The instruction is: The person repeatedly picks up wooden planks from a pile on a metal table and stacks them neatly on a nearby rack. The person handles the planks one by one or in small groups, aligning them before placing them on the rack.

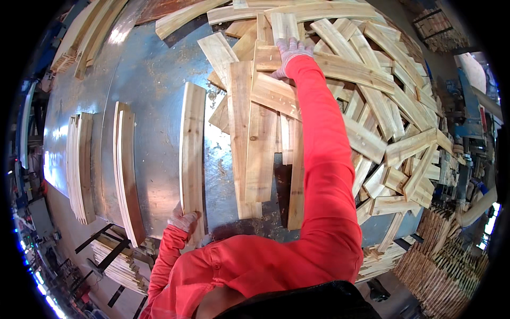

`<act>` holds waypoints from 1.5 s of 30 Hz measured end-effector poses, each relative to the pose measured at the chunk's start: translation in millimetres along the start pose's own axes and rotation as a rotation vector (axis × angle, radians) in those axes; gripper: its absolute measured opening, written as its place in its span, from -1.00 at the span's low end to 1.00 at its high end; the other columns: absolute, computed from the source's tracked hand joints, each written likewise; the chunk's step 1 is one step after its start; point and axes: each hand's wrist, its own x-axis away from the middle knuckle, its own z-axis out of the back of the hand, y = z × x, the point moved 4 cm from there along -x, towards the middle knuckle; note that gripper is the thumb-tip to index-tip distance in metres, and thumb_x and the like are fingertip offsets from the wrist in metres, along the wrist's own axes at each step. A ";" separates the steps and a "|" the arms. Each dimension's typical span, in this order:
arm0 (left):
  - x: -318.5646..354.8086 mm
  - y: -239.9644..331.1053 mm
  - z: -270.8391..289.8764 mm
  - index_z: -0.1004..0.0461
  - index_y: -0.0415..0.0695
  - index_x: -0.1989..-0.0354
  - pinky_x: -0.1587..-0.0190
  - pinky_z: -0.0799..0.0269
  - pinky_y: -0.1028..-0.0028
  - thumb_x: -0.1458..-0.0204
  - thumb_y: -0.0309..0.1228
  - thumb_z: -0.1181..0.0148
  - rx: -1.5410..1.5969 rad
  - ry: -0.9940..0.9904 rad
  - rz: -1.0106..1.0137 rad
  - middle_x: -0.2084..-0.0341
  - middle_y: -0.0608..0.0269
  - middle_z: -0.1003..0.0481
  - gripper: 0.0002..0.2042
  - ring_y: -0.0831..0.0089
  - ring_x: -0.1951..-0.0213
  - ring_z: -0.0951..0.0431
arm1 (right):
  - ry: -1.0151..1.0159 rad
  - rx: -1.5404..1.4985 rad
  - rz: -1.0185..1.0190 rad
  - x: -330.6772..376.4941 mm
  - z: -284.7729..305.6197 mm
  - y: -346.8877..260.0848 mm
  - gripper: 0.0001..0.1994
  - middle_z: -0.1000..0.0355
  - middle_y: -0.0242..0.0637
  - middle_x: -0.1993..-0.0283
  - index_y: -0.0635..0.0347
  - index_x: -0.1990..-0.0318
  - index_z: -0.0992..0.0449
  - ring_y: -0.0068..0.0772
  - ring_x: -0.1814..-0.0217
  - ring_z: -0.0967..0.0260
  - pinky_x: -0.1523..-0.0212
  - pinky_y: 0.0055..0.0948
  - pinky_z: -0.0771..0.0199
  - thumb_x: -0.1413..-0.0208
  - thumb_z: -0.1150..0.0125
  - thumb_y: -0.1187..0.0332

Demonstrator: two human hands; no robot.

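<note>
- Clamped near its closer end in the left hand (184, 219): single pale board (192, 127), flat on the metal table (159, 165).
- Spread over the jumbled boards (366, 78): fingers of the right hand (293, 53); grip beneath, impossible to tell.
- Probably stiff, fairly light, splintery; best held by both long edges at mid-length.
- Beneath: smooth, dusty metal; beyond: stacked timber (441, 258).
</note>
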 end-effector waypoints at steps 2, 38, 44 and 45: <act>-7.9 -48.1 20.5 -0.29 -0.19 -0.19 0.10 -0.42 0.52 0.06 -0.63 -0.02 -0.073 0.084 -0.057 0.18 0.29 -0.49 -0.47 0.51 0.16 -0.47 | -0.010 0.017 0.098 -2.1 -12.1 -6.7 -0.05 -0.15 -0.08 -0.33 0.03 -0.34 -0.04 0.01 -0.37 -0.10 -0.31 -0.11 -0.07 0.20 -0.43 -0.05; -22.6 -65.4 58.9 -0.36 -0.20 -0.14 -0.01 -0.38 0.38 0.12 -0.29 -0.29 -0.143 0.120 -0.002 0.14 0.00 -0.54 -0.42 0.26 0.12 -0.53 | -0.066 -2.397 -0.276 350.8 -90.8 -167.3 -0.18 -0.27 0.07 -0.18 0.26 -0.28 -0.15 0.05 -0.29 -0.21 -0.26 0.08 -0.25 0.28 -0.29 0.42; 0.7 -26.3 63.4 -0.40 -0.20 -0.10 0.07 -0.42 0.39 0.09 -0.31 -0.26 -0.206 0.144 0.016 0.22 0.10 -0.56 -0.48 0.34 0.19 -0.52 | -0.217 -2.894 0.034 363.2 -40.3 -183.9 -0.15 -0.34 0.12 -0.04 0.36 -0.22 -0.19 0.13 -0.14 -0.30 -0.28 0.10 -0.26 0.41 -0.33 0.43; 8.6 -19.7 61.8 -0.40 -0.19 -0.10 0.07 -0.42 0.39 0.10 -0.31 -0.26 -0.189 0.147 0.019 0.23 0.10 -0.57 -0.48 0.34 0.19 -0.52 | -0.218 -2.877 0.060 363.2 -45.2 -187.0 -0.14 -0.34 0.11 -0.05 0.34 -0.23 -0.19 0.13 -0.14 -0.30 -0.28 0.10 -0.25 0.41 -0.33 0.43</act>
